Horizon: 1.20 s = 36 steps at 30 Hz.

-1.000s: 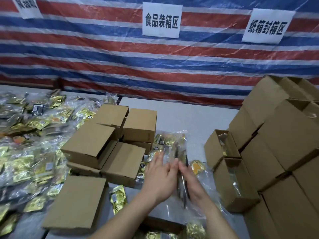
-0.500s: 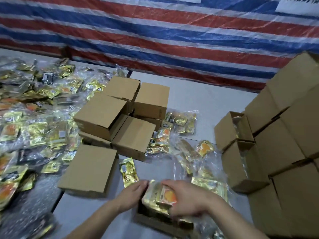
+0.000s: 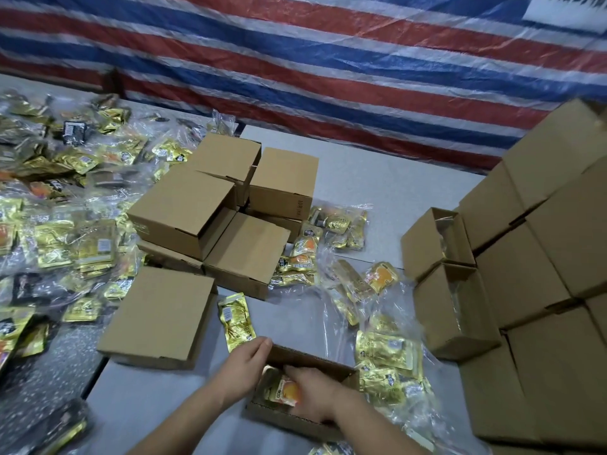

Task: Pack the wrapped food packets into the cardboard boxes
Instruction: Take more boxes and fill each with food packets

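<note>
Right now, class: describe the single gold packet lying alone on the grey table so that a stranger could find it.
Start at the open cardboard box under both hands. Just beyond its far-left corner, right of a flat closed box, lies the lone gold packet, on bare tabletop, outside any clear bag.

The left hand (image 3: 245, 362) lay flat, fingers straight and together. The right hand (image 3: 315, 394) reached low, fingers curled downward. Both forearms were bare.

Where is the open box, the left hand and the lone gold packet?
open box (image 3: 312, 357), head view, far wall's inner face.
left hand (image 3: 244, 366), head view, back of hand.
lone gold packet (image 3: 236, 321), head view, its middle.
</note>
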{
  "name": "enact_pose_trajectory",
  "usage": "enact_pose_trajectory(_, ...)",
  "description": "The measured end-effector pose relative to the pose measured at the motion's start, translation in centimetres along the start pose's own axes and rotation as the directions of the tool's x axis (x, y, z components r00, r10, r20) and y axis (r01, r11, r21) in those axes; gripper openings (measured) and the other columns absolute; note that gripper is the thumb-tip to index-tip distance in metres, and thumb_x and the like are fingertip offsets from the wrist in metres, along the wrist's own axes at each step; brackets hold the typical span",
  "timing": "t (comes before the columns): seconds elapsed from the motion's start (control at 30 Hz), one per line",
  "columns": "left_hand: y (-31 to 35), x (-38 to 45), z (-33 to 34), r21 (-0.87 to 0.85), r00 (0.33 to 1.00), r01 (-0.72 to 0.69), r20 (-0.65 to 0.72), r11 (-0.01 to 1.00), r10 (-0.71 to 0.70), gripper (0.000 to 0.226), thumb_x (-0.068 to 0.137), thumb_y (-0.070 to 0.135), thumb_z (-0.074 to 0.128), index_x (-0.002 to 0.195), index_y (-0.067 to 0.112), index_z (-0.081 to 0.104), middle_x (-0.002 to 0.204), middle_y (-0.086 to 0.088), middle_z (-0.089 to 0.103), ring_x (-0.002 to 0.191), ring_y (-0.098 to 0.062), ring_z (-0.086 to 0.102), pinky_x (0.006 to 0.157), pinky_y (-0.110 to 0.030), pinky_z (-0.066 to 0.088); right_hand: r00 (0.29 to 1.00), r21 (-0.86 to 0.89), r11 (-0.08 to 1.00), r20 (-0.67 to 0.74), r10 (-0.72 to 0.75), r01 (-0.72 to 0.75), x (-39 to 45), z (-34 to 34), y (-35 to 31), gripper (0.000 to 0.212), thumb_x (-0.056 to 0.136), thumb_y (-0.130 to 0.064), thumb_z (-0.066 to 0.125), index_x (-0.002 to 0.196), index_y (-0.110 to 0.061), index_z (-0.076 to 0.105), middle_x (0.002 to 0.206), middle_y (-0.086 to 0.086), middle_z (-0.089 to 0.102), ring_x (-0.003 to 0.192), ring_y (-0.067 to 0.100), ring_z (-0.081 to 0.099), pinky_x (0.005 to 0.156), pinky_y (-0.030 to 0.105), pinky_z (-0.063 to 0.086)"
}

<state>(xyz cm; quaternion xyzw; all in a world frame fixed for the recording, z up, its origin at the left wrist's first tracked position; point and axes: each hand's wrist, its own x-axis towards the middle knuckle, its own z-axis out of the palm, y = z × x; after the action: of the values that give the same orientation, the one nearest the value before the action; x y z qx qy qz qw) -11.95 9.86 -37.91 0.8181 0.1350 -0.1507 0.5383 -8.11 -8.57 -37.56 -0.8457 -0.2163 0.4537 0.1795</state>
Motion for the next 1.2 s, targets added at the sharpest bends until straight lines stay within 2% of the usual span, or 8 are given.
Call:
enact_pose_trajectory(0.1, 0.0, -0.2, -0.2, -0.006, 1.000, -0.004, -0.014, 1.000, 0.004, 0.034, 0.107, 0.030, 0.040, 0.090, 0.016, 0.065, 0.084, 0.000, 0.065, 0.078, 0.006, 0.056, 0.069, -0.009, 0.040, 0.998, 0.314, 0.949, -0.057, 0.022, -0.003, -1.7, -1.6, -0.4, 0.070, 0.076, -0.043, 0.081, 0.138, -0.028, 0.054, 0.127, -0.019, 0.057, 0.116, 0.001, 0.056, 0.096, 0.012, 0.044)
enact_pose_trajectory(0.23, 0.2, -0.2, 0.0, 0.025, 1.000, -0.007, -0.021, 1.000, 0.007, 0.035, 0.107, 0.033, 0.038, 0.092, 0.016, 0.064, 0.085, 0.001, 0.064, 0.080, 0.004, 0.057, 0.070, -0.008, 0.039, 0.994, 0.064, 0.998, -0.102, 0.023, -0.017, -2.9, -2.1, -0.6, 0.024, 0.089, -0.042, 0.061, 0.086, -0.020, 0.069, 0.084, -0.007, 0.067, 0.082, 0.013, 0.065, 0.083, 0.036, 0.055)
enact_pose_trajectory(0.37, -0.1, -0.5, 0.2, 0.002, 1.000, -0.004, -0.008, 1.000, 0.004, 0.035, 0.107, 0.034, 0.037, 0.095, 0.015, 0.063, 0.093, -0.004, 0.065, 0.092, -0.014, 0.060, 0.074, -0.013, 0.041, 0.922, -0.034, 0.953, 0.245, 0.299, -0.300, -1.6, -0.9, -1.1, 0.064, 0.097, -0.063, 0.036, 0.139, -0.019, 0.055, 0.148, 0.011, 0.049, 0.133, 0.026, 0.048, 0.100, 0.033, 0.038)
enact_pose_trajectory(0.47, 0.0, -0.8, 0.2, 0.010, 1.000, 0.009, -0.001, 1.000, -0.009, 0.032, 0.107, 0.035, 0.036, 0.098, 0.020, 0.063, 0.096, -0.001, 0.066, 0.093, -0.008, 0.059, 0.073, -0.008, 0.040, 0.909, 0.013, 0.941, 0.264, 0.323, -0.338, -0.9, 0.1, -0.9, 0.071, 0.095, -0.067, 0.035, 0.145, -0.019, 0.050, 0.156, 0.008, 0.040, 0.138, 0.025, 0.043, 0.103, 0.032, 0.035)
enact_pose_trajectory(0.63, 0.6, -0.5, 0.0, 0.031, 1.000, 0.018, 0.004, 0.999, -0.018, 0.034, 0.107, 0.038, 0.034, 0.097, 0.022, 0.062, 0.094, 0.000, 0.067, 0.089, -0.003, 0.059, 0.067, -0.007, 0.039, 0.978, 0.152, 0.975, -0.111, 0.177, -0.160, -1.7, -1.5, -0.9, 0.036, 0.094, -0.045, 0.050, 0.072, -0.020, 0.064, 0.071, -0.005, 0.065, 0.068, 0.015, 0.063, 0.057, 0.025, 0.042)
enact_pose_trajectory(0.93, 0.1, -0.2, 0.1, 0.057, 0.999, 0.035, -0.006, 0.998, -0.035, 0.034, 0.107, 0.038, 0.034, 0.098, 0.022, 0.063, 0.097, 0.004, 0.067, 0.089, 0.003, 0.057, 0.069, -0.004, 0.036, 0.988, 0.214, 0.967, -0.031, 0.150, -0.140, -1.6, -1.3, -2.1, 0.031, 0.099, -0.030, 0.042, 0.109, -0.011, 0.065, 0.103, 0.008, 0.067, 0.088, 0.022, 0.061, 0.082, 0.034, 0.051)
enact_pose_trajectory(1.1, 0.5, 0.1, 0.1, 0.087, 0.998, 0.051, 0.032, 0.995, -0.054, 0.035, 0.107, 0.040, 0.031, 0.099, 0.026, 0.062, 0.098, 0.007, 0.066, 0.093, 0.002, 0.057, 0.072, -0.009, 0.038, 0.841, -0.002, 1.000, -0.541, -0.023, 0.027, -5.1, -4.6, -1.2, 0.017, 0.094, -0.033, 0.053, 0.104, -0.025, 0.065, 0.096, -0.012, 0.061, 0.084, 0.009, 0.060, 0.075, 0.028, 0.053)
enact_pose_trajectory(1.2, 0.5, -0.1, 0.0, 0.084, 0.999, 0.042, 0.027, 0.996, -0.044, 0.036, 0.107, 0.039, 0.033, 0.097, 0.023, 0.063, 0.099, 0.006, 0.067, 0.094, 0.002, 0.057, 0.074, -0.009, 0.038, 0.891, -0.238, 0.971, -0.447, -0.077, -0.036, -5.1, -5.6, -0.3, 0.045, 0.091, -0.035, 0.063, 0.132, -0.022, 0.052, 0.123, -0.003, 0.058, 0.113, 0.018, 0.055, 0.096, 0.036, 0.047)
